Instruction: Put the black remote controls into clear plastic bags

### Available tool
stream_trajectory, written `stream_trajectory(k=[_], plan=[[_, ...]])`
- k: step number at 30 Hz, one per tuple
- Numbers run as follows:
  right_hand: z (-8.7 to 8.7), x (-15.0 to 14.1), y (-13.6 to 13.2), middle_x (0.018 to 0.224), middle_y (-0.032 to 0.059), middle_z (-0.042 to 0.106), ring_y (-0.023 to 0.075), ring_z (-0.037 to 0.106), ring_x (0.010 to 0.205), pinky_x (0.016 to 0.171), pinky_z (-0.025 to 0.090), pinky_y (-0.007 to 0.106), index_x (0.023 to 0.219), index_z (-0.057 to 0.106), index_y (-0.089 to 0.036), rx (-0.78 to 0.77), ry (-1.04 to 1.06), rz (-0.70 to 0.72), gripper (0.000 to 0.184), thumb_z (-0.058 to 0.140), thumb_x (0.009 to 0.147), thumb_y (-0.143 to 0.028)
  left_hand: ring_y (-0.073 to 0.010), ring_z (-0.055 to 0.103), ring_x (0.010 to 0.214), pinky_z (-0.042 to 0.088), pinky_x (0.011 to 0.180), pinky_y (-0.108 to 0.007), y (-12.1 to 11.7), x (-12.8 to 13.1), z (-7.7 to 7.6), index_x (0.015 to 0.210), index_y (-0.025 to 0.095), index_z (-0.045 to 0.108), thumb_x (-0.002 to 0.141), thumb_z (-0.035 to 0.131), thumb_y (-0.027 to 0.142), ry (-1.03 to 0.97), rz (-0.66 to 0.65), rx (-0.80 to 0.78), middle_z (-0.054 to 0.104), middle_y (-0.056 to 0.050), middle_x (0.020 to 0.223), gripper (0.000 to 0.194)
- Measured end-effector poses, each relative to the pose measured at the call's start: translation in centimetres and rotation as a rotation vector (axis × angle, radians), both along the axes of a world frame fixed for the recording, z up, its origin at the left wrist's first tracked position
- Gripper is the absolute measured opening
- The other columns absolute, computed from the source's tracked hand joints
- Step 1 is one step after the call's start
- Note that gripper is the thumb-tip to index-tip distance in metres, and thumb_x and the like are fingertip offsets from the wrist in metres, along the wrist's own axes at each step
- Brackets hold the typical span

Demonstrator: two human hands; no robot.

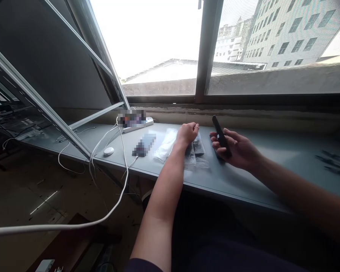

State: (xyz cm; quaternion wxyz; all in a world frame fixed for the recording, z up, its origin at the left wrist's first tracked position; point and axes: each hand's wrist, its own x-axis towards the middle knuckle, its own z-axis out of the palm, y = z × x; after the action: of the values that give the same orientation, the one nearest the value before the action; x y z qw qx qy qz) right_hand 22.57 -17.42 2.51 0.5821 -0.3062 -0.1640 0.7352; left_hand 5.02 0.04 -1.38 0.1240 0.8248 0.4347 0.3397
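Note:
My right hand [239, 149] is wrapped round a slim black stick-shaped object [219, 132] with a small white mark on its side. It is held tilted above the desk, and I cannot make out its kind. Beneath those fingers a dark flat shape shows on the desk, partly hidden. My left hand [187, 133] is closed, fingers curled inward, above the clear plastic bags; whatever is in it is hidden. One clear bag [166, 145] lies left of the wrist. To the right of it, another clear bag [198, 147] has something dark inside.
On the grey desk [257, 181] are a blurred-out phone-like device [144, 145] on a white cable [126, 151], a round white object [108, 151] and a power strip [149, 121]. Dark thin items [334, 162] lie far right. A metal frame [42, 102] slants at left.

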Motion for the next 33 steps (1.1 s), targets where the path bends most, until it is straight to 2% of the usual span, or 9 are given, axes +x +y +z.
stream_trajectory(k=[2, 4, 8, 12, 15, 19, 24, 29, 33], plan=[[0.2, -0.1, 0.0, 0.117, 0.0157, 0.078, 0.0261, 0.079, 0.091, 0.059, 0.07, 0.031, 0.146, 0.067, -0.021, -0.022, -0.038, -0.032, 0.034, 0.057, 0.116, -0.034, -0.0267, 0.074, 0.09, 0.045, 0.081, -0.036, 0.0, -0.1, 0.0, 0.096, 0.025, 0.082, 0.119, 0.05, 0.044, 0.008, -0.002, -0.003, 0.085, -0.013, 0.099, 0.044], [0.1, 0.0, 0.1, 0.125, 0.0177, 0.079, 0.0272, 0.079, 0.092, 0.057, 0.069, 0.032, 0.145, 0.067, -0.023, -0.021, -0.059, -0.035, 0.033, 0.055, 0.117, -0.038, -0.0266, 0.074, 0.089, 0.045, 0.081, -0.036, 0.0, -0.1, 0.0, 0.095, 0.024, 0.082, 0.119, 0.05, 0.044, 0.017, 0.0, -0.006, 0.085, -0.013, 0.1, 0.044], [-0.4, 0.4, 0.4, 0.109, 0.0132, 0.078, 0.0197, 0.065, 0.066, 0.043, 0.057, 0.027, 0.139, 0.067, -0.025, 0.013, -0.047, 0.023, 0.032, 0.049, 0.118, -0.042, -0.0267, 0.075, 0.091, 0.044, 0.081, -0.036, 0.0, -0.1, 0.1, 0.094, 0.024, 0.081, 0.118, 0.051, 0.043, 0.022, 0.003, 0.0, 0.085, -0.013, 0.101, 0.043], [-0.9, 0.6, 0.5, 0.088, 0.0057, 0.067, 0.0166, 0.055, 0.056, 0.04, 0.052, 0.024, 0.14, 0.067, -0.023, 0.038, 0.023, 0.113, 0.031, 0.049, 0.116, -0.032, -0.0266, 0.075, 0.092, 0.043, 0.08, -0.036, 0.1, 0.0, -0.1, 0.092, 0.025, 0.08, 0.119, 0.05, 0.044, 0.027, 0.005, 0.01, 0.085, -0.013, 0.102, 0.044], [-0.8, 0.6, 0.5, 0.085, 0.0038, 0.064, 0.0164, 0.056, 0.057, 0.042, 0.055, 0.025, 0.144, 0.065, -0.021, 0.028, 0.071, 0.103, 0.034, 0.052, 0.115, -0.031, -0.0262, 0.075, 0.09, 0.043, 0.079, -0.036, 0.2, 0.0, -0.2, 0.092, 0.025, 0.08, 0.119, 0.05, 0.044, 0.017, -0.002, 0.016, 0.085, -0.013, 0.1, 0.044], [-0.3, 0.6, 0.3, 0.088, 0.006, 0.066, 0.0197, 0.067, 0.068, 0.046, 0.061, 0.025, 0.147, 0.066, -0.02, -0.002, 0.07, 0.037, 0.037, 0.061, 0.114, -0.035, -0.0259, 0.074, 0.089, 0.044, 0.08, -0.036, 0.1, 0.0, 0.0, 0.092, 0.025, 0.08, 0.118, 0.05, 0.043, 0.011, -0.004, 0.001, 0.085, -0.012, 0.099, 0.043], [0.0, 0.8, 0.2, 0.113, 0.0136, 0.08, 0.0214, 0.077, 0.076, 0.047, 0.064, 0.025, 0.148, 0.066, -0.022, -0.063, -0.013, 0.024, 0.036, 0.058, 0.115, -0.033, -0.0259, 0.074, 0.089, 0.044, 0.08, -0.036, 0.0, 0.0, 0.1, 0.091, 0.025, 0.079, 0.118, 0.052, 0.042, 0.016, -0.009, 0.007, 0.084, -0.012, 0.097, 0.042], [-0.5, 0.6, 0.5, 0.097, 0.0127, 0.076, 0.0174, 0.062, 0.057, 0.032, 0.048, 0.021, 0.142, 0.067, -0.021, -0.008, -0.018, 0.029, 0.035, 0.049, 0.118, -0.038, -0.0258, 0.073, 0.086, 0.044, 0.079, -0.036, 0.1, 0.0, -0.2, 0.088, 0.025, 0.078, 0.118, 0.052, 0.042, 0.001, -0.017, 0.01, 0.084, -0.012, 0.095, 0.043], [-0.9, 0.7, 0.6, 0.083, 0.0058, 0.065, 0.0165, 0.055, 0.053, 0.035, 0.05, 0.022, 0.139, 0.066, -0.02, 0.02, 0.006, 0.096, 0.031, 0.053, 0.112, -0.025, -0.0258, 0.073, 0.087, 0.046, 0.08, -0.036, 0.0, 0.0, -0.1, 0.09, 0.026, 0.079, 0.118, 0.051, 0.044, 0.0, -0.009, -0.01, 0.084, -0.012, 0.096, 0.044]])
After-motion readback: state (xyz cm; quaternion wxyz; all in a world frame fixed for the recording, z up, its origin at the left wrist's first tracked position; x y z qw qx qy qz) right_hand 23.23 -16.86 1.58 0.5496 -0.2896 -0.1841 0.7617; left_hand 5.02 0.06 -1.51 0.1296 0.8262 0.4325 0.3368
